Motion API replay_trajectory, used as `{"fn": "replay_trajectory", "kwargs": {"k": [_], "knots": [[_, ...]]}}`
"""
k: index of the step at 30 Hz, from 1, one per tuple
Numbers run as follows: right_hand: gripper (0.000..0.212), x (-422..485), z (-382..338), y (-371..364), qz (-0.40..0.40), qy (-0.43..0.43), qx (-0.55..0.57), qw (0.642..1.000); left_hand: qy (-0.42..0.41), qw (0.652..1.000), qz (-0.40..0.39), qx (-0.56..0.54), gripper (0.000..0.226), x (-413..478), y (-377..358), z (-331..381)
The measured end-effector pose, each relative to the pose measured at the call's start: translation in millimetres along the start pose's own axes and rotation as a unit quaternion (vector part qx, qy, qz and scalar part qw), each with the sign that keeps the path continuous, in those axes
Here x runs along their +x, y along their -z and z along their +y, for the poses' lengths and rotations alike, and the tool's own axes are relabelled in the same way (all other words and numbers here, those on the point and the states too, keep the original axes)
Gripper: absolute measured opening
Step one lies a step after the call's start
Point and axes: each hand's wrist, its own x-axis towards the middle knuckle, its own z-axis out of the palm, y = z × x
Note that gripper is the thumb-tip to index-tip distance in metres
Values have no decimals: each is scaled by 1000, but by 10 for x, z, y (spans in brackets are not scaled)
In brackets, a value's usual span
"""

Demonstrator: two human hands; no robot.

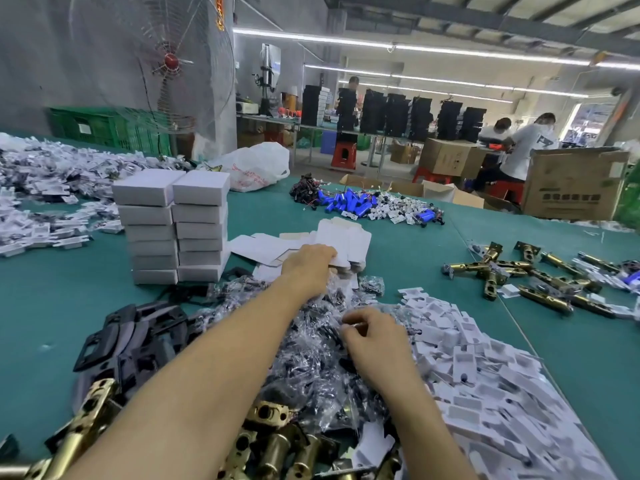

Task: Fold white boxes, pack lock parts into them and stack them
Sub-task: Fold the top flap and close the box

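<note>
Flat white boxes [343, 237] lie mid-counter [52, 306], near the stacked folded boxes [173, 226]. The left hand [308, 268] grasps their edge with its fingers. Fingers of the right hand [374, 337] curl among clear parts bags [311, 358]; whether they hold one is unclear.

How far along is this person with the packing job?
Done: two stacks of closed white boxes stand on the green table. In hand: the left hand takes hold of the flat blanks while the right hand pinches at the clear bags. Left: plenty, judging by the heaps of brass latches, black plates and white inserts.
</note>
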Motion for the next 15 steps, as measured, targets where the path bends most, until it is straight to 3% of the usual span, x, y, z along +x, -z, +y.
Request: {"fn": "replay_trajectory", "kwargs": {"k": [7, 15], "knots": [[16, -8, -13, -8, -6, -18, 21, 1000, 19, 1000, 4, -19, 56, 15, -6, -57], [18, 12, 24, -29, -1, -14, 17, 1000, -37, 991, 17, 129, 63, 41, -54, -21]]}}
